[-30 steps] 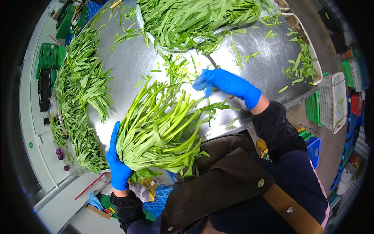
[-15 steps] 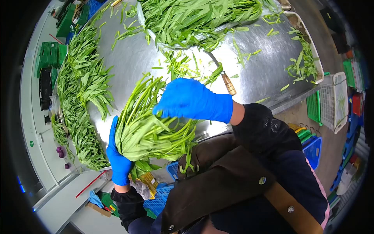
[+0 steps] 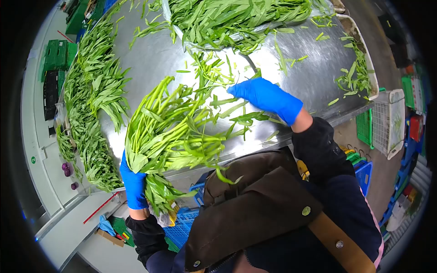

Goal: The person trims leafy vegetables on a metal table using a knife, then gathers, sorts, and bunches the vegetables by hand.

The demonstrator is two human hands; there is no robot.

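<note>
My left hand (image 3: 133, 182), in a blue glove, is wrapped round the lower leafy part of a bunch of water spinach (image 3: 168, 132). Green stems fan up and to the right from it, and some leaves hang below. Above the metal table (image 3: 141, 59), my right hand (image 3: 268, 98), also gloved in blue, points left with fingers stretched out; nothing shows in its grasp. Loose leaves (image 3: 248, 118) lie or hang just below that hand. A knife (image 3: 249, 63) shows only part of its dark curved blade beyond the right hand, which hides the handle.
A large pile of greens (image 3: 236, 20) sits on plastic sheeting at the far side. More greens (image 3: 91, 113) line the left edge. Cut bits (image 3: 211, 68) are scattered mid-table. At right stands a white tray (image 3: 366, 59) with leaves; a blue crate (image 3: 182, 223) is below the near edge.
My right hand has left the bunch and moved right, over the knife handle. Loose leaves now show below it. My left hand, still holding the bunch, has shifted slightly left and down.
</note>
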